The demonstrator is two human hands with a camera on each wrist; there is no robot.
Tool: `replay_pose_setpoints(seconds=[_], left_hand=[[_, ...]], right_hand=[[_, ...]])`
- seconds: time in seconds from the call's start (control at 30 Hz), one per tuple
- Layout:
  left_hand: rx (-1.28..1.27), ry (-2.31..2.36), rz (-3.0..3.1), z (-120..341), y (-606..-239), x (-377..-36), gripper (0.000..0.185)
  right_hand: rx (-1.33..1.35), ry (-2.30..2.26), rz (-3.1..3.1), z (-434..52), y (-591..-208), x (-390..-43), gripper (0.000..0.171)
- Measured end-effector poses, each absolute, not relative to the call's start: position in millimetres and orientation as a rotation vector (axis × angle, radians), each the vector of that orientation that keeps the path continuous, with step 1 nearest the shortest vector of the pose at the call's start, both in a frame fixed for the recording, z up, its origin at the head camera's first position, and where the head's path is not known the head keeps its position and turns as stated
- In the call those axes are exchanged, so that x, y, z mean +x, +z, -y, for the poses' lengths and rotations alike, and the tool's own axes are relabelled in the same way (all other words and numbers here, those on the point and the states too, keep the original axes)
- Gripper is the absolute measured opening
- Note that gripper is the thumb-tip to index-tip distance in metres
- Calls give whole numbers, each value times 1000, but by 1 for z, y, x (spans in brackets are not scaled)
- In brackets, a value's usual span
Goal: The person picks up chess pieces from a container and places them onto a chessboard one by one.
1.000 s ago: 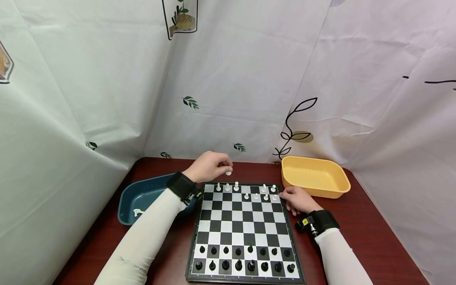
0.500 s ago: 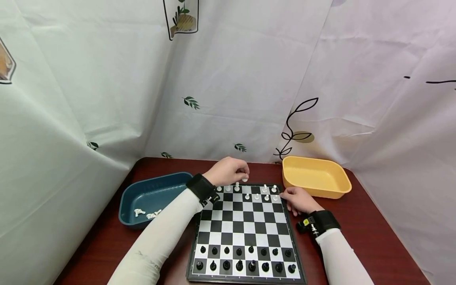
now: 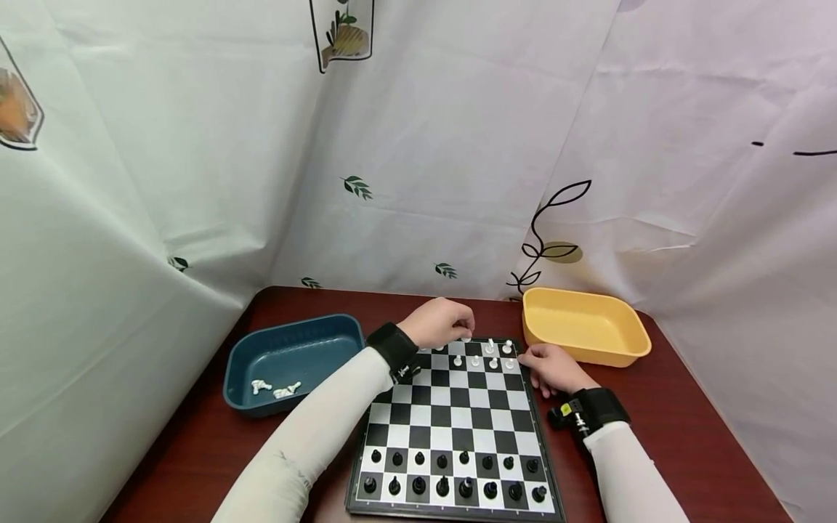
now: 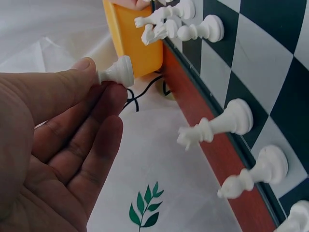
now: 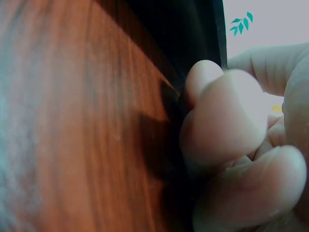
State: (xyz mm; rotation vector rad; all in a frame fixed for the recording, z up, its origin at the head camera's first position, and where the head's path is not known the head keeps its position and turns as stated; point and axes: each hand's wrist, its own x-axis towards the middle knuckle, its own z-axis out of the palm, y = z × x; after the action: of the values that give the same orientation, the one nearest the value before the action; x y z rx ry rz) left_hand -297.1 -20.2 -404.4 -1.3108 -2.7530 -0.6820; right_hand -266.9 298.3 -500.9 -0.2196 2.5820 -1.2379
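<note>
Behind the left hand point(image 3: 439, 325), a pinched white pawn point(image 4: 117, 73) stays mostly hidden

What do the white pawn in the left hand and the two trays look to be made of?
White pawn: probably moulded plastic, smooth with a slight sheen. Yellow tray and blue tray: likely plastic too, with uniform colour, rounded corners and a matte-to-satin surface.

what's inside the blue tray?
A few small white chess pieces lie on their sides on the floor of the dark blue plastic tray. The tray's near wall hides the floor strip behind it.
</note>
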Motion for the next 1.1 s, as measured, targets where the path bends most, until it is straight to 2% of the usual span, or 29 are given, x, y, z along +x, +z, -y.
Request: replay_pose_setpoints(seconds=[0.73, 1.1], left_hand=[[-1299, -632, 2789, -6, -440, -311, 5], [-1269, -658, 2839, -6, -444, -313, 6]], right_hand=[[-198, -1254, -2578, -296, -501, -267, 30], [-199, -1245, -2589, -297, -501, -266, 29]])
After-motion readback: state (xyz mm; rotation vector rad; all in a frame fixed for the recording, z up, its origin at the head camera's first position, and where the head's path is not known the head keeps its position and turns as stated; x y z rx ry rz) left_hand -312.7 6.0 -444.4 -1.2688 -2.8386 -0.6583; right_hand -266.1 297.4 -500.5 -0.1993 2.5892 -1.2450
